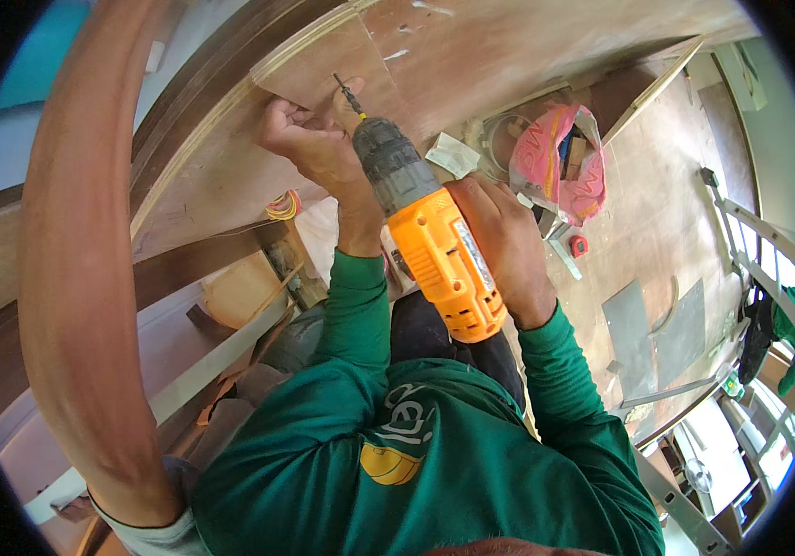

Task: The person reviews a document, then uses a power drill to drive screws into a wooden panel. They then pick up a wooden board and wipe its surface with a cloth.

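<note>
My right hand [504,246] grips an orange and black cordless drill [448,264]. Its thin bit [339,83] points up and to the left, close to a brown wooden panel [435,56]. Beside the bit, my left hand [314,139] is up against the panel with its fingers curled. Whether a small thing is pinched in those fingers cannot be made out, and the drill's chuck partly covers the thumb side. The drill's handle is mostly hidden by its body and my right hand.
Another person's bare arm [82,232] reaches up at the left. A pink plastic bag [560,167] with things inside lies right of the drill, near a red tape measure [579,246]. Grey sheets [634,324] lie on the floor; a metal ladder [759,227] stands far right.
</note>
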Demonstrator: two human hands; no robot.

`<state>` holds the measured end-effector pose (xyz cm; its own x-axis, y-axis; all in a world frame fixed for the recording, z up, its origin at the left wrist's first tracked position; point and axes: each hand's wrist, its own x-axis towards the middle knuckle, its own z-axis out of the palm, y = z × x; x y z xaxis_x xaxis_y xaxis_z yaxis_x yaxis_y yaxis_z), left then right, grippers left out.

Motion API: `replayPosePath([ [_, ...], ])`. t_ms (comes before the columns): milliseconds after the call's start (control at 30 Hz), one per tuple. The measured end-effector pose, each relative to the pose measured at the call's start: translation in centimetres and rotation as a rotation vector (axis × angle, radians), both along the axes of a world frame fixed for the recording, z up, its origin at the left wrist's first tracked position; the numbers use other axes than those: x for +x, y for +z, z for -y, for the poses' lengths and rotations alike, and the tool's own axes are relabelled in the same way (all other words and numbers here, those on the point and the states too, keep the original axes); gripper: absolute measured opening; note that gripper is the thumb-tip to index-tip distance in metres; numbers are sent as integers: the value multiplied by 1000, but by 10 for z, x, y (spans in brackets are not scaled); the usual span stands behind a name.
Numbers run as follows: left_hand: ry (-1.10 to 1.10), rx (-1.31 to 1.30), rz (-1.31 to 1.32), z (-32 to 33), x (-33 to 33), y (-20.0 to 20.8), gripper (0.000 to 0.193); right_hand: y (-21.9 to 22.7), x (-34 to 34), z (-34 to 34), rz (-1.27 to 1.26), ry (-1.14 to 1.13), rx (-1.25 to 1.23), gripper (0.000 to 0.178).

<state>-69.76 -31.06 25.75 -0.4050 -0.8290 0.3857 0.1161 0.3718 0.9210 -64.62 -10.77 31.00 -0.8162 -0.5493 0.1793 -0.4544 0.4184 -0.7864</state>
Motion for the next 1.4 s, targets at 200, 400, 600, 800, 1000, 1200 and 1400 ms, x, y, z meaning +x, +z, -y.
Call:
replayPosePath([
  [200,-98,-29,29,12,3,-34,60,5,-7,-3,-31,13,31,30],
  [400,14,-209,270,14,13,-48,47,13,-14,-4,-101,51,77,28],
  [600,4,-250,116,10,13,-44,39,15,-19,-2,-55,76,79,26],
  [800,-63,-231,107,8,18,-35,39,14,-23,3,-44,72,33,25],
  [1000,-81,-226,93,8,16,-34,39,10,-30,7,-93,82,43,28],
  [1200,-46,-260,160,7,17,-34,44,14,-34,7,-158,87,163,27],
  [1400,-31,-228,282,3,21,-19,44,26,-42,6,-285,109,246,23],
])
